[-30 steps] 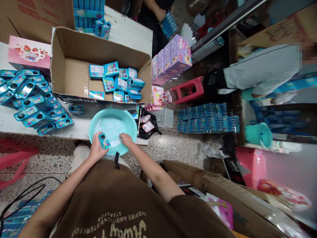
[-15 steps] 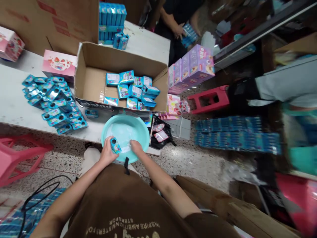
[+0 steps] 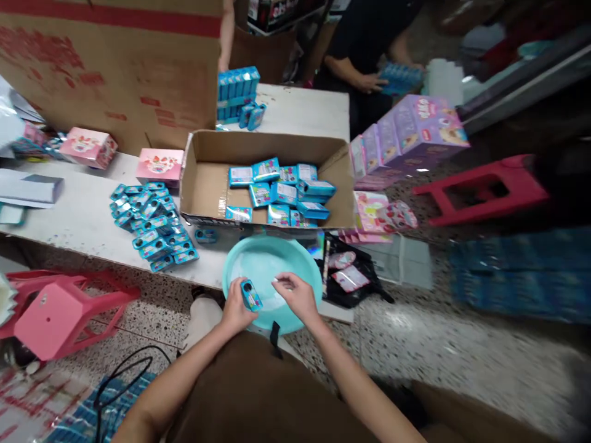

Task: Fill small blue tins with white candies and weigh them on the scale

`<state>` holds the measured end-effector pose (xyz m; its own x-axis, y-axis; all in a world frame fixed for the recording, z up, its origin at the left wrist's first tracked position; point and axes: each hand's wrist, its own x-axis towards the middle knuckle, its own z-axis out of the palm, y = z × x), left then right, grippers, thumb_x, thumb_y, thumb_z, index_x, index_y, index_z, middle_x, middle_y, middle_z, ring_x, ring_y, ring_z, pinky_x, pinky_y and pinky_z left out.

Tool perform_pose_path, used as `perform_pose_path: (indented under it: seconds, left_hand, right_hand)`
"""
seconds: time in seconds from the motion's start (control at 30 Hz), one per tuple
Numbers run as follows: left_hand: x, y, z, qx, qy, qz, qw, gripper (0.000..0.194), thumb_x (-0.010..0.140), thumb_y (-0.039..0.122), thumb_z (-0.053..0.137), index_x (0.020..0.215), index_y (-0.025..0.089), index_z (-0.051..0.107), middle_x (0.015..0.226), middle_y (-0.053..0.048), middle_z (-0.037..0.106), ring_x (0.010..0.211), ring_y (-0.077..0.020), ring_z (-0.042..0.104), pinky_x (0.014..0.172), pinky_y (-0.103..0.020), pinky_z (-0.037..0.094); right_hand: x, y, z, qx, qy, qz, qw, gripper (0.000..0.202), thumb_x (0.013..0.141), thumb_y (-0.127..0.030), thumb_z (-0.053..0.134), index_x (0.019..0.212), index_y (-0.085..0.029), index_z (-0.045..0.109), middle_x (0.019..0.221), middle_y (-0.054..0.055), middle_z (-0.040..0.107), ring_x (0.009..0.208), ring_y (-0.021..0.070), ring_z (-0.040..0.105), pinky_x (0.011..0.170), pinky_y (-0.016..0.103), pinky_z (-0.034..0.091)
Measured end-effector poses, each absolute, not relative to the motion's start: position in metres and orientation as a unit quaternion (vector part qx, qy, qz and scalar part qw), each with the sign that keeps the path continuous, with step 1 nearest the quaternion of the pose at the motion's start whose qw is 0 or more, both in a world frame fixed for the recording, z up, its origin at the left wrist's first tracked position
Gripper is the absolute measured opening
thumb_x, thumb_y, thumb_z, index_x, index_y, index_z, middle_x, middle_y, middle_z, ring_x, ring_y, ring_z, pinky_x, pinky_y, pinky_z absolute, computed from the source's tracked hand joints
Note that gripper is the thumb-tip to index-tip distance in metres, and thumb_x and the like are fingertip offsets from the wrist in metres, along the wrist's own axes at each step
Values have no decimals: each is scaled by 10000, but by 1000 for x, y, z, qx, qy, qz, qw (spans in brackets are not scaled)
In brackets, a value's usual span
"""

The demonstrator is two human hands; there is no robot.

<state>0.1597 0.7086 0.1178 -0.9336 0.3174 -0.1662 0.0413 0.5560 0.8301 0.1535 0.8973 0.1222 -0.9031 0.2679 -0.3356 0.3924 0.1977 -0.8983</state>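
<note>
My left hand (image 3: 237, 309) grips a small blue box (image 3: 252, 295) with a dark round hole near one end, above the near left part of a turquoise basin (image 3: 233, 258). Over the basin's right side, my right hand (image 3: 299, 299) has its fingers pinched together. A tiny whitish bit shows at the fingertips, too small to name. Whitish material (image 3: 263, 264) lies in the bottom of the basin. Just beyond stands an open cardboard box (image 3: 207, 184) with several blue boxes (image 3: 283, 192) lying loosely inside.
Blue boxes with holes (image 3: 154, 224) are heaped on the white table (image 3: 87, 215) at left. Pink cartons (image 3: 159, 165) stand behind them. Purple cartons (image 3: 410, 132) and a red stool (image 3: 489, 187) are at right. Another person's hand (image 3: 372, 82) holds blue packs.
The view has shifted, so everything appears further right and slightly lower. My right hand has lifted from the basin's bottom, fingers now pinched. My left hand still holds the blue box.
</note>
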Motion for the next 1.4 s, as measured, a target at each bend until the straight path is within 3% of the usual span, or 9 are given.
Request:
perform_pose_path:
  seconds: [0.17, 0.3, 0.43, 0.57, 0.67, 0.77, 0.83, 1.07, 1.4]
  left_hand:
    - [154, 710, 116, 169, 872, 441, 131, 809, 572, 112, 615, 1295, 244, 277, 1260, -117, 423, 1225, -292, 418, 1029, -504, 377]
    - [155, 713, 115, 208, 873, 425, 121, 768, 593, 124, 602, 1291, 195, 290, 1256, -134, 432, 1225, -290, 422, 1030, -480, 385]
    - [158, 716, 119, 224, 870, 419, 130, 771, 589, 119, 594, 1297, 174, 294, 1270, -146, 435, 1241, -290, 417, 1040, -462, 382]
    - [157, 716, 122, 218, 869, 422, 139, 778, 581, 129, 611, 1293, 168, 302, 1273, -150, 434, 1236, -298, 422, 1036, -469, 384]
    - [157, 714, 121, 205, 870, 428, 135, 777, 581, 138, 620, 1290, 177, 304, 1265, -147, 437, 1231, -303, 423, 1032, -479, 387]
    - [157, 711, 119, 185, 875, 428, 132, 771, 586, 153, 630, 1286, 196, 311, 1250, -147, 446, 1221, -309, 432, 1022, -484, 399]
    - [157, 710, 118, 176, 878, 424, 132, 770, 584, 154, 633, 1283, 212, 316, 1241, -145, 453, 1213, -311, 442, 1011, -486, 410]
    - [161, 706, 118, 172, 883, 419, 121, 779, 584, 157, 646, 1287, 212, 315, 1248, -137, 455, 1212, -298, 446, 1013, -488, 409]
    - [163, 701, 124, 152, 886, 419, 125, 762, 594, 163, 650, 1281, 183, 322, 1249, -139, 445, 1218, -295, 438, 1030, -462, 392]
  right_hand:
    - [155, 880, 158, 204, 747, -632, 39, 215, 690, -362, 670, 778, -167, 643, 712, 23, 654, 632, 138, 583, 646, 269, 495]
    - [162, 870, 165, 170, 781, -601, -6, 127, 724, -294, 668, 781, -181, 667, 704, 5, 638, 633, 126, 556, 667, 266, 475]
    - [170, 866, 161, 68, 822, -565, -31, 120, 737, -266, 678, 843, -214, 697, 842, 28, 664, 796, 155, 582, 769, 300, 465]
    - [175, 885, 141, 117, 819, -561, -34, 203, 802, -318, 617, 953, -205, 691, 951, 53, 635, 750, 129, 568, 675, 256, 466]
    - [176, 911, 112, 185, 866, -463, 41, 200, 852, -267, 534, 935, -166, 687, 905, 62, 650, 704, 126, 566, 703, 252, 460]
    - [177, 929, 77, 154, 917, -306, 206, 207, 821, -156, 531, 957, -158, 686, 947, 78, 668, 813, 153, 594, 777, 249, 434]
    - [177, 932, 57, 124, 922, -253, 266, 222, 789, -114, 542, 948, -160, 690, 985, 87, 672, 898, 173, 593, 797, 246, 414]
    - [174, 920, 22, 84, 917, -212, 326, 235, 750, -118, 575, 963, -176, 656, 1020, 86, 665, 923, 186, 590, 761, 237, 377]
    - [172, 914, 15, 65, 916, -176, 355, 266, 794, -107, 499, 1036, -167, 589, 1006, 108, 666, 933, 202, 591, 740, 245, 361]
